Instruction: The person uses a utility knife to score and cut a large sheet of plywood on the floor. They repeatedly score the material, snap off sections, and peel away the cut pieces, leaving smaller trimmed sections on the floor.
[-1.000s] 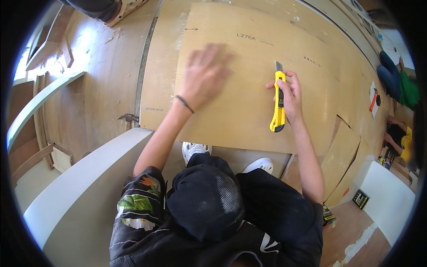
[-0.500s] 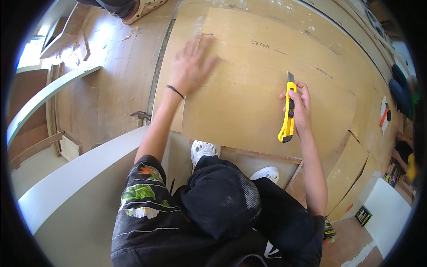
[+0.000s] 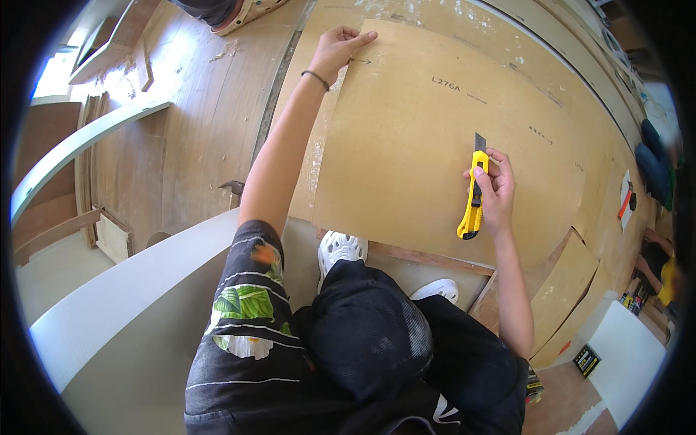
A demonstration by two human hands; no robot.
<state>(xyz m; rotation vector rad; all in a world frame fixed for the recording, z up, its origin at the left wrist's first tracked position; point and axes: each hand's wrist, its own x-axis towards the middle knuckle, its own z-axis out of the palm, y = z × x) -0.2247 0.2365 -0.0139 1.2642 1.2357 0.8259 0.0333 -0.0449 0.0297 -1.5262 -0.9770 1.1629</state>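
Note:
In my right hand is a yellow utility knife, held upright over the board with its blade exposed and pointing away from me. My left hand reaches to the far left corner of a loose tan sheet and pinches it between fingers and thumb. This sheet lies on another, paint-spotted tan sheet that shows along its left and far sides. My white shoes are below the near edge.
A curved white panel, a hammer head and curved wooden pieces are at left. Someone's sandalled foot is top left. Other people are at right, near an orange-handled tool and a white box form.
My left hand has moved from sweeping over the sheet up to its far left corner and now grips it. My knife hand appears lower and further right in view, as does the board.

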